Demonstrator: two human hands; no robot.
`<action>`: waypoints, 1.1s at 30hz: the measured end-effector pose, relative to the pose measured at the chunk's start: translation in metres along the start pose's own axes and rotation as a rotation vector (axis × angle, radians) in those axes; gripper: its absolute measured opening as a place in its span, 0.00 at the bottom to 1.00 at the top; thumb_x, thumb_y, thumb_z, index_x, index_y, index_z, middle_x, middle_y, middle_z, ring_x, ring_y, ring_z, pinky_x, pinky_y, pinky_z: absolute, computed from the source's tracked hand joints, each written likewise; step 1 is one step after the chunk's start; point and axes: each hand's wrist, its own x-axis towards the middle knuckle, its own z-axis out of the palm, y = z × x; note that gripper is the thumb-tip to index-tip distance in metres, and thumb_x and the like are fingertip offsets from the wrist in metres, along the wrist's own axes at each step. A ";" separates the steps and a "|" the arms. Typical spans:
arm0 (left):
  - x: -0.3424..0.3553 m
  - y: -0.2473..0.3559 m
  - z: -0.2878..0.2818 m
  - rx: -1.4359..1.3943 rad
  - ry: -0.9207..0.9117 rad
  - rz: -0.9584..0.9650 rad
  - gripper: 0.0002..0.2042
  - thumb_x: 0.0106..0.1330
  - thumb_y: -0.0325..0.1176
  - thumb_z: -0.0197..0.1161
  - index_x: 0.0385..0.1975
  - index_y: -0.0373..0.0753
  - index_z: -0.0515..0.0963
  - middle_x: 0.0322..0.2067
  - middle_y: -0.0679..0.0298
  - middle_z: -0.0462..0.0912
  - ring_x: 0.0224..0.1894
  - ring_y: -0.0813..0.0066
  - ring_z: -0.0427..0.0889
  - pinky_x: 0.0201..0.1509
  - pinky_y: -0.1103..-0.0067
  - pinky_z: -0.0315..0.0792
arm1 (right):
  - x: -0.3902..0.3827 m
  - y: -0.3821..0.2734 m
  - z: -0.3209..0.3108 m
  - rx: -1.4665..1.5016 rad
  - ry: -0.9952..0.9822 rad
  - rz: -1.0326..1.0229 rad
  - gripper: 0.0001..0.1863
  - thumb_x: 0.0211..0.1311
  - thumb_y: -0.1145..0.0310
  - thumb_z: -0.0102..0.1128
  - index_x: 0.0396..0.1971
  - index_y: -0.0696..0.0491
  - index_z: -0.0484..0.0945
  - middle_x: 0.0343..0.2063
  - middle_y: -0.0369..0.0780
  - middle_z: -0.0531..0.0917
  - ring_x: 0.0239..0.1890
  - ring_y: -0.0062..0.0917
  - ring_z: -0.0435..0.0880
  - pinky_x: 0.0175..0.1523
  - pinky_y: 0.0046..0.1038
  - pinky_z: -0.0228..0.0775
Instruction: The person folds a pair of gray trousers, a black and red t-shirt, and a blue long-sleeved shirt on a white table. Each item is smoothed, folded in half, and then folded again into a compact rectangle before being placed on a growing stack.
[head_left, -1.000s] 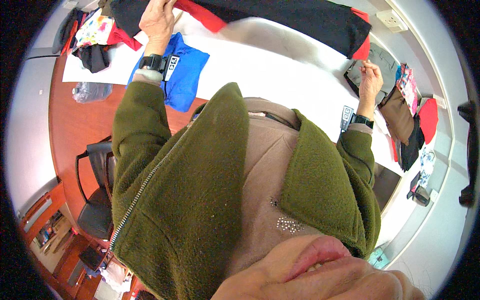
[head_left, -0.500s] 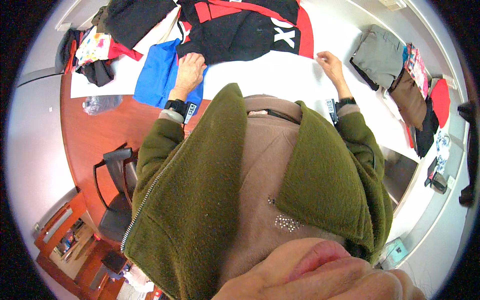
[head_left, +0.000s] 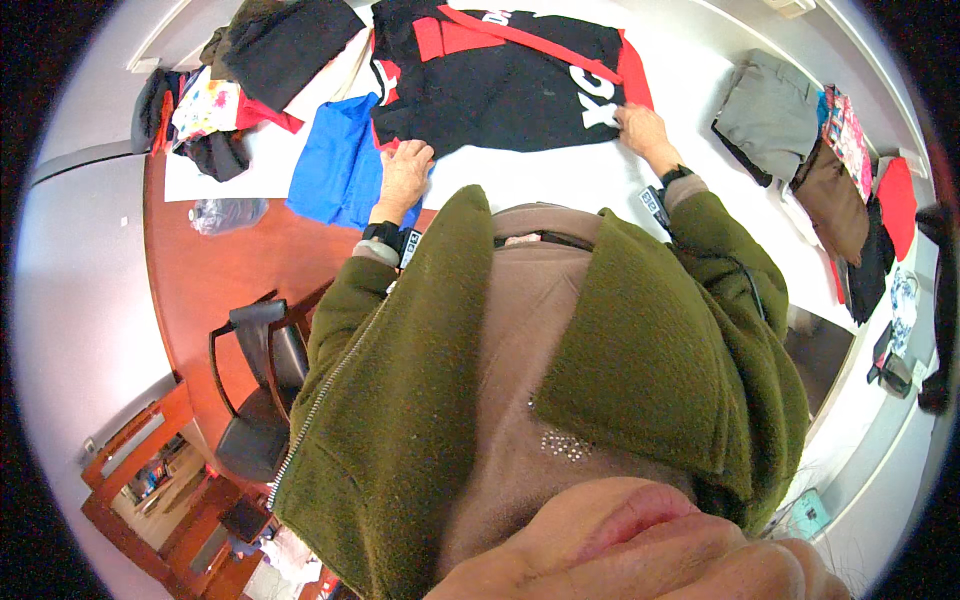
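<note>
1. Currently, my head view shows a black-and-red top [head_left: 500, 95] spread on the white-covered tabletop [head_left: 500, 185], across from the wearer's chest; white lettering runs along its right side, and a red strip slants over its upper part.
2. I see the left hand [head_left: 405, 172] at the top's lower left corner, palm down, fingers partly bent and touching the edge; I can't tell whether it has hold of any fabric.
3. On the other side I have the right hand [head_left: 645, 133] at the lower right corner, beside the lettering, with its fingers curled and their tips at the edge. From this angle I can't make out whether they pinch the cloth.
4. Just left of the top, I find a blue garment [head_left: 335, 165], partly behind the left hand and wrist.
5. Farther left, I get a clothing pile with a black garment [head_left: 290, 55] and a flower-patterned one [head_left: 205, 110].
6. Over at the right, I see a folded grey garment [head_left: 768, 115] near a brown one [head_left: 832, 188].
</note>
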 end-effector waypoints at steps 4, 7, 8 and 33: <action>-0.007 0.008 -0.005 -0.027 -0.088 -0.008 0.07 0.56 0.34 0.63 0.33 0.46 0.76 0.36 0.69 0.74 0.46 0.68 0.73 0.45 0.63 0.62 | -0.053 0.009 -0.002 -0.033 -0.344 0.101 0.10 0.43 0.71 0.61 0.30 0.55 0.83 0.34 0.50 0.84 0.40 0.41 0.84 0.42 0.39 0.77; -0.008 0.026 -0.011 -0.009 -0.266 0.002 0.07 0.53 0.34 0.64 0.31 0.46 0.77 0.34 0.69 0.72 0.45 0.68 0.73 0.44 0.63 0.64 | -0.095 0.015 0.007 -0.090 -0.640 -0.051 0.12 0.38 0.74 0.64 0.28 0.58 0.84 0.31 0.50 0.84 0.37 0.40 0.85 0.38 0.37 0.78; -0.010 0.030 -0.015 -0.011 -0.294 0.004 0.07 0.53 0.34 0.65 0.31 0.46 0.77 0.34 0.68 0.72 0.46 0.68 0.73 0.44 0.62 0.65 | -0.102 0.014 0.010 -0.096 -0.811 -0.122 0.12 0.36 0.74 0.65 0.27 0.58 0.84 0.31 0.49 0.85 0.36 0.39 0.85 0.37 0.36 0.78; -0.029 -0.024 0.023 0.132 0.352 -0.454 0.32 0.58 0.56 0.60 0.62 0.51 0.66 0.66 0.55 0.57 0.66 0.55 0.56 0.60 0.48 0.50 | -0.070 0.001 0.009 0.278 -0.008 0.302 0.32 0.44 0.65 0.66 0.52 0.51 0.64 0.41 0.53 0.76 0.44 0.53 0.78 0.50 0.46 0.72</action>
